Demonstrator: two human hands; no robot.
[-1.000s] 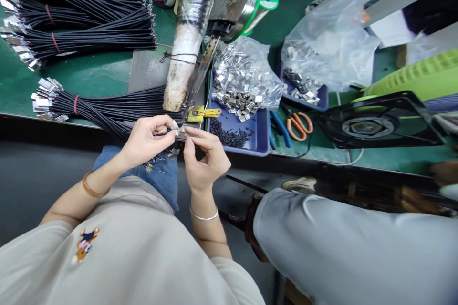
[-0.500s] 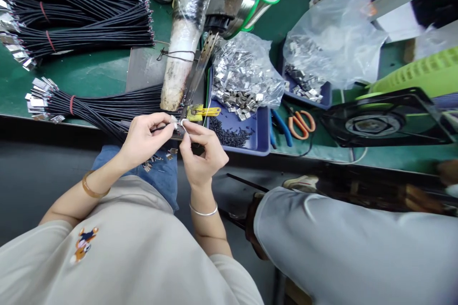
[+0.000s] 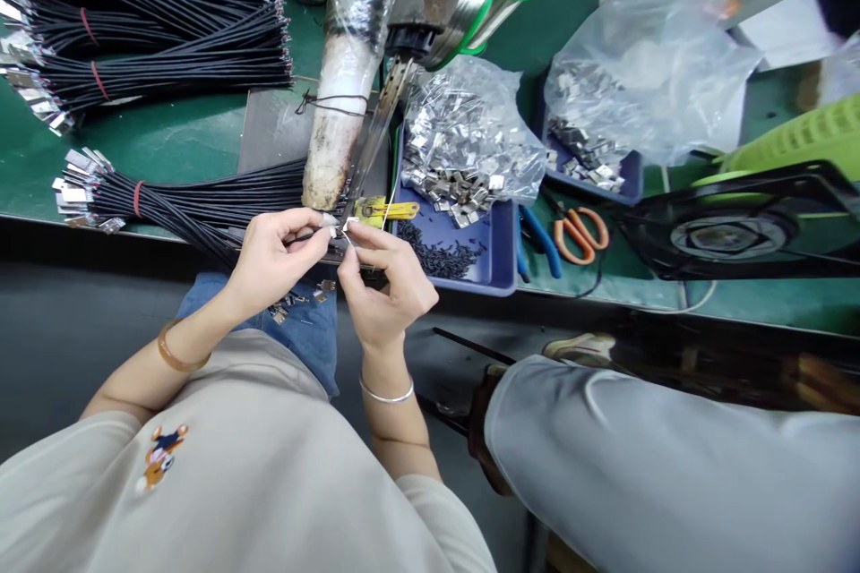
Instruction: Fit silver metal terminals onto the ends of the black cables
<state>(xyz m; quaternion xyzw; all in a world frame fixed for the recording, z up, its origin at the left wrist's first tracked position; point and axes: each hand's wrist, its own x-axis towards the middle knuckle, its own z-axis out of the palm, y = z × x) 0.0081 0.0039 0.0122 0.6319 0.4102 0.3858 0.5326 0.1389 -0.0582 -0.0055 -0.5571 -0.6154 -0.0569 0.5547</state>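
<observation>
My left hand [image 3: 279, 260] is closed in a pinch on the end of a black cable [image 3: 296, 241], with pale coverings on its fingertips. Thumb and finger of my right hand [image 3: 386, 282] pinch a thin solder wire [image 3: 346, 237], close to the left fingertips. Whatever small part lies between the two hands is too small to make out. Just above them hang the tip of a soldering iron [image 3: 366, 143] and a white wrapped tube [image 3: 336, 116]. A bundle of black cables [image 3: 221, 201] with metal connectors [image 3: 77, 188] lies left of my hands.
Right of my hands, a blue tray [image 3: 501, 260] holds metal shells in a plastic bag [image 3: 470, 125] and small black pieces. Beyond are orange-handled scissors [image 3: 581, 235], blue-handled pliers [image 3: 541, 242], a black fan [image 3: 732, 233] and a solder spool [image 3: 501, 0]. Another person's leg [image 3: 638, 457] is at right.
The view has shifted slightly, so things on the right appear a little farther right. My right hand sits marginally farther from the left; both keep their pinch.
</observation>
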